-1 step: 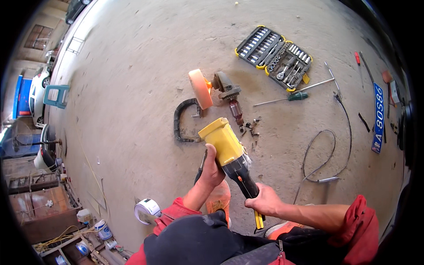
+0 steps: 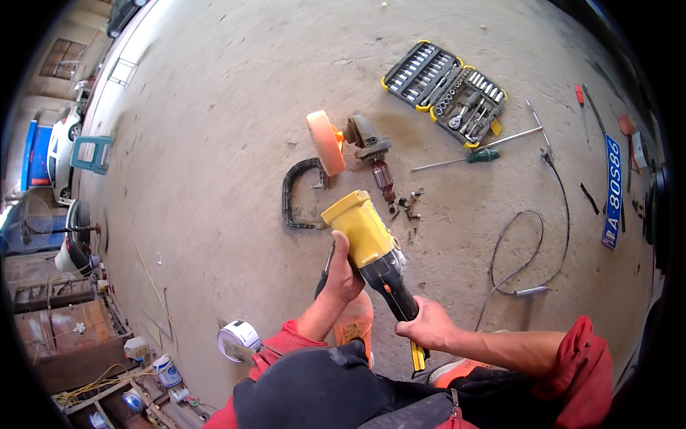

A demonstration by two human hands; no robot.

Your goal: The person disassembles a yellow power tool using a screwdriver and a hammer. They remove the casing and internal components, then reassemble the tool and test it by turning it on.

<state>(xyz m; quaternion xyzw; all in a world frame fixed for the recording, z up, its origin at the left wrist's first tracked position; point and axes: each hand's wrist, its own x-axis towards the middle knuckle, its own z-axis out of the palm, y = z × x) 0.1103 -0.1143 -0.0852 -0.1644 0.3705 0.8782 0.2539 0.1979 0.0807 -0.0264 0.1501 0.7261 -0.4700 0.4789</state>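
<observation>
I hold a power tool body with a yellow housing (image 2: 356, 227) and black handle (image 2: 391, 293) over the floor. My left hand (image 2: 343, 275) is closed round the housing's left side; a dark slim object (image 2: 323, 275) shows beside it, unclear whether held. My right hand (image 2: 429, 323) grips the black handle. Beyond lie a grey gear head with copper-wound rotor (image 2: 381, 176), an orange disc (image 2: 323, 141), a black curved handle (image 2: 287, 196) and several small screws (image 2: 409, 209).
An open socket set (image 2: 468, 107), green screwdriver (image 2: 482, 156), T-bar wrench (image 2: 532, 130), looped cable (image 2: 543, 229), red screwdriver (image 2: 579, 95) and blue plate (image 2: 611, 191) lie beyond and rightward. A white roll (image 2: 239, 337) is near left; vehicles (image 2: 63, 154) and cluttered bins (image 2: 75, 329) line the left side.
</observation>
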